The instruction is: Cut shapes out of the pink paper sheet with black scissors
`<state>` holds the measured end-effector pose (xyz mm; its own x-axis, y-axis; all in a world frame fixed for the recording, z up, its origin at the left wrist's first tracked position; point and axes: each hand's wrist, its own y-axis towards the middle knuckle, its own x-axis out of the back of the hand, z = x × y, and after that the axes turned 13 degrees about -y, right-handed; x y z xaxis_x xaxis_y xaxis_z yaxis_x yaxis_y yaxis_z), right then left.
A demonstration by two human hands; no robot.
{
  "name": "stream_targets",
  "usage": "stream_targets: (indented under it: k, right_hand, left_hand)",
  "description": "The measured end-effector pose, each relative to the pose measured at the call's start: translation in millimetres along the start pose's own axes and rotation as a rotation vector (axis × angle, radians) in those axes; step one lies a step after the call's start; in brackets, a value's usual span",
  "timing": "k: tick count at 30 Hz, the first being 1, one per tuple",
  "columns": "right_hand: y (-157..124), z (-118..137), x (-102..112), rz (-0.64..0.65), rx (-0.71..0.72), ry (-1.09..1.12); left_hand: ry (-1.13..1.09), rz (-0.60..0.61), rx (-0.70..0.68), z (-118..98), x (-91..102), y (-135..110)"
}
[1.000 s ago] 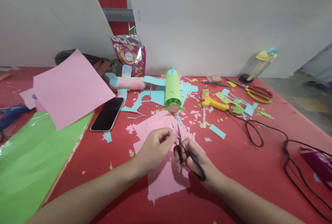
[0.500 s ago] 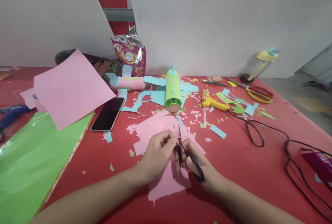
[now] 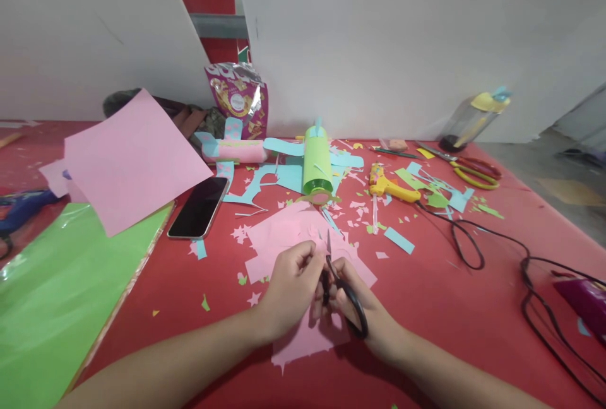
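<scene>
My right hand [image 3: 360, 308] grips black-handled scissors [image 3: 341, 286], blades pointing away from me. My left hand [image 3: 290, 286] is closed in a pinch right beside the blades; what it pinches is too small to make out. Both hands hover over a ragged pink paper sheet [image 3: 284, 232] lying on the red table [image 3: 426, 308]. A small pink star scrap [image 3: 254, 299] lies just left of my left wrist.
A black phone [image 3: 199, 207], a large pink sheet [image 3: 132, 156], green sheets [image 3: 52, 295], a green paper roll [image 3: 316, 163], a pink roll [image 3: 234, 151], a yellow glue gun [image 3: 391, 187] with black cable [image 3: 473, 245], red-yellow scissors [image 3: 473, 172], a bottle [image 3: 471, 120], a snack bag [image 3: 239, 96].
Both hands have drawn slightly nearer to me and closer together. A small pink star scrap now lies on the table left of my left wrist.
</scene>
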<state>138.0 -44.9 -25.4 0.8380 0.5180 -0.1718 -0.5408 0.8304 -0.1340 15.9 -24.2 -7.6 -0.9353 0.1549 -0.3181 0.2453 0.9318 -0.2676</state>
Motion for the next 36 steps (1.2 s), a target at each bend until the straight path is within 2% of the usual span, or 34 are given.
stream_targets:
  k: [7, 17, 25, 36]
  right_hand:
    - [-0.1, 0.7, 0.4, -0.001, -0.006, -0.070]
    - [-2.1, -0.1, -1.7, -0.035, -0.025, -0.140]
    - [-3.6, 2.7, 0.5, -0.049, 0.040, -0.188]
    - [-5.2, 4.4, -1.1, -0.048, 0.040, -0.245]
  left_hand:
    - [-0.002, -0.012, -0.032, 2.7, -1.1, -1.3]
    - [0.110, -0.078, -0.091, 0.7, -2.6, -1.6]
    - [0.032, -0.080, -0.054, 0.5, -4.6, -2.3]
    - [-0.067, -0.054, -0.006, -1.0, -6.7, -4.1]
